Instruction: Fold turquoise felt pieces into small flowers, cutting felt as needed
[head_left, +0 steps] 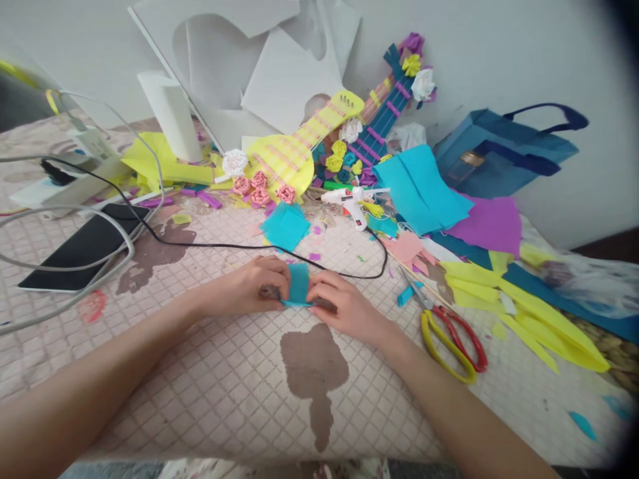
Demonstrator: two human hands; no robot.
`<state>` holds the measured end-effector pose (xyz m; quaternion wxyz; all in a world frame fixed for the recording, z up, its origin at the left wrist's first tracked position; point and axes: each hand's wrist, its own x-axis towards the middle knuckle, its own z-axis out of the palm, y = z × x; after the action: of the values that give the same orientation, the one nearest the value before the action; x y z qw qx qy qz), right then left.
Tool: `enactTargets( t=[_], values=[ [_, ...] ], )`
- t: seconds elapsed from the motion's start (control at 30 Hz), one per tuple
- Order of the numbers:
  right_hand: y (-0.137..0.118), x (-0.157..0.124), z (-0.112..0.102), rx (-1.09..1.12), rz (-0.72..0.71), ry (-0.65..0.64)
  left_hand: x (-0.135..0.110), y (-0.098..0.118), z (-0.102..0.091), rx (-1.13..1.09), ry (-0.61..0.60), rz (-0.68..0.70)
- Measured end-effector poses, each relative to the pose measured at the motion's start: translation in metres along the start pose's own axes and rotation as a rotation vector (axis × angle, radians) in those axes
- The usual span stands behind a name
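Observation:
Between my two hands is a small piece of turquoise paper, its lower edge folded or rolled. My left hand pinches its left side, and my right hand grips its lower right corner. Just behind them lies a stack of turquoise paper squares. Farther back, a white glue gun rests with its black cord running across the table. Scissors with one yellow and one red handle lie to the right of my right hand.
A yellow paper guitar with pink paper flowers and a blue one lean at the back. Turquoise sheets, yellow strips and a blue bag are on the right. On the left are a tablet and cables.

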<state>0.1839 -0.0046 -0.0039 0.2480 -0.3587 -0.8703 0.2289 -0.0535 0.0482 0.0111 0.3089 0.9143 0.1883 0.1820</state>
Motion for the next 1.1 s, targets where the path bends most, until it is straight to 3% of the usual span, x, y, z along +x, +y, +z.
enactTargets(
  t=[0.27, 0.5, 0.8, 1.1],
  values=[
    [0.002, 0.004, -0.004, 0.108, 0.049, -0.038, 0.001, 0.004, -0.003, -0.062, 0.002, 0.012],
    [-0.002, 0.004, -0.005, 0.060, 0.011, -0.052, 0.000, 0.004, -0.004, -0.048, -0.026, 0.015],
    [-0.002, 0.009, -0.005, 0.110, 0.067, -0.047, 0.001, 0.005, -0.004, -0.048, -0.028, -0.026],
    [-0.008, 0.015, -0.002, 0.120, 0.099, -0.035, 0.002, 0.005, 0.005, -0.029, 0.052, -0.035]
  ],
)
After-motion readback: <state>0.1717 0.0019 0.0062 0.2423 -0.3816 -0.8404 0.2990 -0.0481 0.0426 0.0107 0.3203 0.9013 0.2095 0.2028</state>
